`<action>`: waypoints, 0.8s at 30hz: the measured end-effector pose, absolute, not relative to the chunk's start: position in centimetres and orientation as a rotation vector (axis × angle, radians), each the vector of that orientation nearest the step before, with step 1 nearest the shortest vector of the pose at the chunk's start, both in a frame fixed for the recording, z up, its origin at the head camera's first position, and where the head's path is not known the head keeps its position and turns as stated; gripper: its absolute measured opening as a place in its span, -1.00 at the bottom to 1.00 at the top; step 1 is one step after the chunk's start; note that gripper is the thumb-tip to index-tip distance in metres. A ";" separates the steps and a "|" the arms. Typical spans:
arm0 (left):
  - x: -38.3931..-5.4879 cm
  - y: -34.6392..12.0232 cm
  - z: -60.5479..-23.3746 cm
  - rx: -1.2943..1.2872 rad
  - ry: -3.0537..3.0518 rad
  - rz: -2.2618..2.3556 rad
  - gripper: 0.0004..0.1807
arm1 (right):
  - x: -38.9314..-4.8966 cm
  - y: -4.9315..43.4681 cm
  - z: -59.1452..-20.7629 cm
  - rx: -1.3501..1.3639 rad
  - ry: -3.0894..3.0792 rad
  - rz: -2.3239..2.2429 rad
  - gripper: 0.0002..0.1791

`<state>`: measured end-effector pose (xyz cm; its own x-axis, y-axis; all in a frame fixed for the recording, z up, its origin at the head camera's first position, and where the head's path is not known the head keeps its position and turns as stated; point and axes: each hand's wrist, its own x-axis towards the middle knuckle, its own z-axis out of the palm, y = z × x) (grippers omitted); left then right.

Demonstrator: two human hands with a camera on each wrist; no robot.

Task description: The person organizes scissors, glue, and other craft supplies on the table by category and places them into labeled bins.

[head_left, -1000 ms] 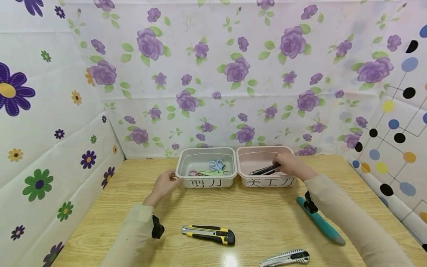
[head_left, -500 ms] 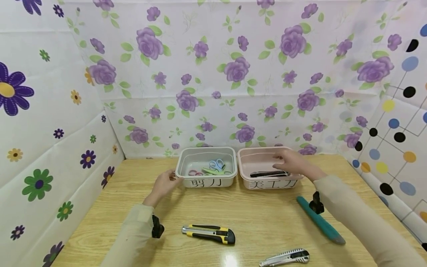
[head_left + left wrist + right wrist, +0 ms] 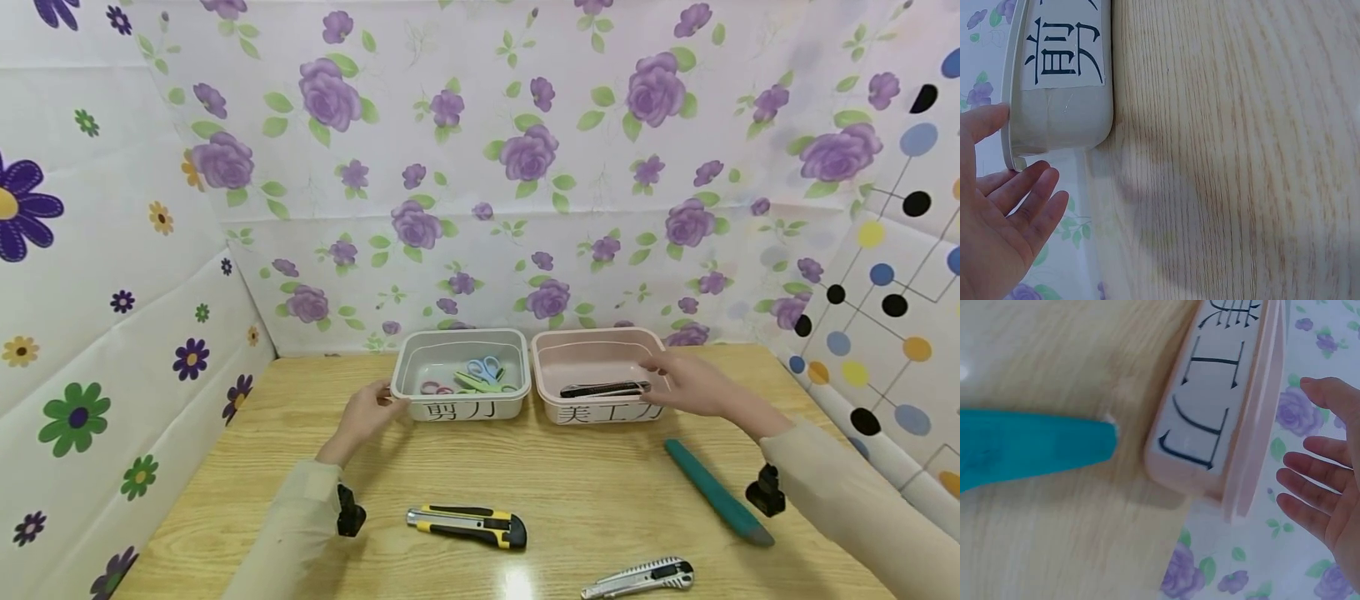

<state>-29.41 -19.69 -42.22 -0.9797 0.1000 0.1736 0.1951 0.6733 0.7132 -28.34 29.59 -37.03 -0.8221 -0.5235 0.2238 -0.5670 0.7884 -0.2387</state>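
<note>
My left hand (image 3: 367,412) holds the left front corner of a light grey plastic bin (image 3: 461,406), thumb and fingers on either side of its rim (image 3: 1013,134). Inside that bin lie several scissors (image 3: 483,373) with blue, green and pink handles. Beside it stands a pink plastic bin (image 3: 600,337) with a dark utility knife (image 3: 603,389) lying along its front wall. My right hand (image 3: 686,383) is over the pink bin's right end, fingers spread and nothing in them; in the right wrist view the hand (image 3: 1329,475) is apart from the rim.
A yellow-and-black utility knife (image 3: 468,527) lies on the wooden table (image 3: 570,475) in front. Nearer the front edge is a silver utility knife (image 3: 637,578). A teal knife-shaped tool (image 3: 716,492) lies below my right forearm. Flowered cloth (image 3: 450,167) hangs behind.
My right hand has let go of the dark utility knife, which now lies in the pink bin, and has drawn back to the right. My left hand stays at the grey bin.
</note>
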 end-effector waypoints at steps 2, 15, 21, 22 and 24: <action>-29.4 -19.7 -42.2 -0.238 -2.762 -1.203 -0.46 | -27.7 30.1 -37.3 0.844 -2.840 0.460 -0.43; -29.6 -19.6 -42.3 -0.222 -2.771 -1.232 -0.46 | -23.4 32.3 -40.2 0.640 -2.868 0.556 -0.38; -29.6 -19.7 -42.3 -0.217 -2.778 -1.231 -0.44 | -21.7 32.6 -41.3 0.589 -2.905 0.625 -0.35; -29.6 -19.7 -42.4 -0.215 -2.778 -1.230 -0.44 | -21.5 32.6 -41.5 0.582 -2.924 0.645 -0.33; -29.6 -19.7 -42.4 -0.218 -2.775 -1.235 -0.44 | -20.9 32.6 -42.1 0.566 -2.960 0.662 -0.31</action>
<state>-29.57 -19.67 -42.38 -0.9852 0.0910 0.1452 0.1688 0.6617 0.7305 -20.92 32.62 -42.10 -0.9313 -0.3395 0.1321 -0.3634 0.8408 -0.4012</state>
